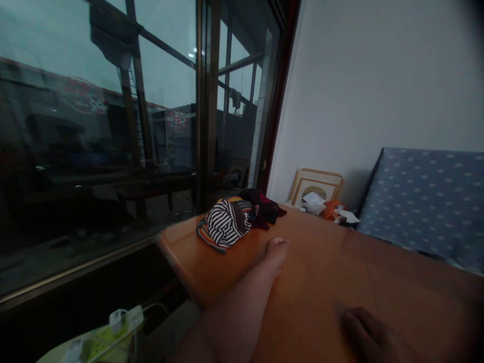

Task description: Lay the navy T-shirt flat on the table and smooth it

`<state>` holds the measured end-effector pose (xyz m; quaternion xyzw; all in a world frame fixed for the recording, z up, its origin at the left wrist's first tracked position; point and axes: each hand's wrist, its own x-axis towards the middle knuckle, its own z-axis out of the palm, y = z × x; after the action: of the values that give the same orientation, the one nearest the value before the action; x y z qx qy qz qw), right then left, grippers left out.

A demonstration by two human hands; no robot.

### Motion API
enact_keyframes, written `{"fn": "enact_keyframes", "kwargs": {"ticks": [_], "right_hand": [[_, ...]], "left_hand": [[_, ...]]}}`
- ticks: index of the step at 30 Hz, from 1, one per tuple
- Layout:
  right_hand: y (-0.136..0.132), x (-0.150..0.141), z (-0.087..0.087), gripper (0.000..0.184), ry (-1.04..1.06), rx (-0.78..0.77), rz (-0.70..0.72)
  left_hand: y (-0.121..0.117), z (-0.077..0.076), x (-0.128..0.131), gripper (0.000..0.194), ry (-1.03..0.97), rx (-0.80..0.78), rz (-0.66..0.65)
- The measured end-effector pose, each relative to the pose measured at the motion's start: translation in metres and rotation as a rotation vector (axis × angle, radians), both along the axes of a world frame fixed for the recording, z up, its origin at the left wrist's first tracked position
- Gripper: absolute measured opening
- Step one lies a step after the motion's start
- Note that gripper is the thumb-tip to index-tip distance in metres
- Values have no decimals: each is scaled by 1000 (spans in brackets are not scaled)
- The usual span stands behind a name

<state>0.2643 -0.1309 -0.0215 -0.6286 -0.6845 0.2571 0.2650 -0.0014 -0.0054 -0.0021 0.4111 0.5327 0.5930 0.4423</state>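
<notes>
We see a window (162, 80) at left, a power strip (109, 333) below it. At the table's (325, 267) left end, the clothes (229, 222) lie in 1 crumpled pile. Our left hand (277, 252) is near them, fingers curled; we cannot tell whether it grips anything. Further right, 1 frame (337, 179) stands by the wall (363, 75). Our right hand (368, 330) is dark and blurred, its grip unclear to us. Blue cloth (431, 196) hangs at far right.
</notes>
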Motion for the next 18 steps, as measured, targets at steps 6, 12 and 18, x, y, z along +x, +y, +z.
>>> {"fn": "enact_keyframes", "kwargs": {"ticks": [6,12,18], "right_hand": [[-2,-2,0,39,16,62,49],[-3,-7,6,34,25,79,48],[-9,-15,15,26,30,94,-40]], "left_hand": [[-9,2,0,16,60,16,86],[-11,41,-29,17,241,-7,301],[-12,85,-107,46,693,67,600]]}}
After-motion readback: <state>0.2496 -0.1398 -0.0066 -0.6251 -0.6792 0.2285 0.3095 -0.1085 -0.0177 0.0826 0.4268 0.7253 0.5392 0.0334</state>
